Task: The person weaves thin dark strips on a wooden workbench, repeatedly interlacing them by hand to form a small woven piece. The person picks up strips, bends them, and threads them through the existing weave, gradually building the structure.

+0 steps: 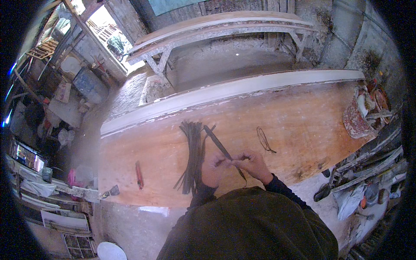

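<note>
Both hands meet near the front of a wooden tabletop (303, 112), close to my body. A long, flat dark strip (219, 144) slants between them, its upper end pointing away to the left and its thin lower end hanging toward me. My right hand (256, 167) pinches this strip between thumb and fingertips. My left hand (215, 168) is closed at the same spot, its fingertips against the strip. Just left of it lies a bundle of similar dark strips (190, 151), splayed at both ends. What the strips are made of cannot be told.
A red utility knife (139, 175) lies left of the bundle, and a thin dark loop (262, 139) lies to the right. A stained bucket (357, 115) stands at the right end. A white raised ledge (225, 95) runs along the far edge; another long bench (216, 24) stands beyond.
</note>
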Demonstrator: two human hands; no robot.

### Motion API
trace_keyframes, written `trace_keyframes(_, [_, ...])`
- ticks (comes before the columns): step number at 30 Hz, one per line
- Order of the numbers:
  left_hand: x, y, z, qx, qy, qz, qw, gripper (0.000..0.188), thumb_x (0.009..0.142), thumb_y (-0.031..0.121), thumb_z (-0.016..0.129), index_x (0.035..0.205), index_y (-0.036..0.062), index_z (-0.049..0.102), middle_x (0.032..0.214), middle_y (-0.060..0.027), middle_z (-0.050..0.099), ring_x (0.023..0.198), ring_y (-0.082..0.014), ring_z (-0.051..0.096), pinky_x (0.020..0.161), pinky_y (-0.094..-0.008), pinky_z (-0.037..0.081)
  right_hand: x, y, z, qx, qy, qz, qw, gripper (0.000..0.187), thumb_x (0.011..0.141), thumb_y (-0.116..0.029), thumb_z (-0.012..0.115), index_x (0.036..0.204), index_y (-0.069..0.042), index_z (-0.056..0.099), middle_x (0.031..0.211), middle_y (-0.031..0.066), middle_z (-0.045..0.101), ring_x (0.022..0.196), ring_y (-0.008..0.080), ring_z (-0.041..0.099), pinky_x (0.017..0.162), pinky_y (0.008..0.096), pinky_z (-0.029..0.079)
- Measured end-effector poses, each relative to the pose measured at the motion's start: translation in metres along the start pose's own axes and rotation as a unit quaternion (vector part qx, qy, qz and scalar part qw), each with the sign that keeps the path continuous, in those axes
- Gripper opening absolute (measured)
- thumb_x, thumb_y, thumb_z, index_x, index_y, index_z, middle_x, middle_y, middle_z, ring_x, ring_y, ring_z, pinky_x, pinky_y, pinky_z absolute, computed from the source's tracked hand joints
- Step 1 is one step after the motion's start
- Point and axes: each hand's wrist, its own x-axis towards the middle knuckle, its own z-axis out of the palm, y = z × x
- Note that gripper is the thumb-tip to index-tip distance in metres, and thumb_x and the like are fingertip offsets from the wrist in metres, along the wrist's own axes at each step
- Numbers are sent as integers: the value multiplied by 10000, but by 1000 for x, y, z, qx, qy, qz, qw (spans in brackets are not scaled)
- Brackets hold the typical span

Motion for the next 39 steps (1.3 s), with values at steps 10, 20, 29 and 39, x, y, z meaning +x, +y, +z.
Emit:
trace_keyframes(10, [-2, 1, 4, -69, -45, -21, 996, 143, 776, 52, 551, 915, 20, 540, 818, -26, 570, 744, -113, 532, 694, -246, 422, -1, 32, 2, 175, -79, 123, 974, 73, 770, -100, 605, 782, -41, 563, 750, 13, 583, 705, 87, 531, 645, 228, 418])
trace_keyframes(20, [-8, 16, 4, 11, -48, -64, 997, 112, 779, 50, 550, 880, 26, 509, 786, -32, 553, 710, -100, 524, 645, -242, 433, -6, 24, -2, 246, -123, 110, 955, 109, 761, -97, 620, 784, -55, 523, 733, 10, 552, 697, 83, 512, 629, 230, 412])
trace_keyframes(29, [-10, 10, 0, 52, -40, 1, 998, 146, 775, 91, 562, 890, 17, 508, 802, -52, 561, 703, -127, 533, 626, -244, 429, -5, 22, 0, 214, -69, 94, 970, 159, 723, -47, 651, 789, -57, 507, 733, 16, 568, 674, 87, 535, 598, 222, 433])
trace_keyframes(39, [-9, 17, 6, -43, -26, -21, 999, 146, 797, 69, 532, 926, 2, 513, 838, -79, 568, 729, -127, 546, 588, -254, 467, -6, 13, -4, 257, -54, 55, 963, 154, 737, -48, 642, 817, -47, 510, 744, 16, 577, 680, 80, 544, 609, 217, 443])
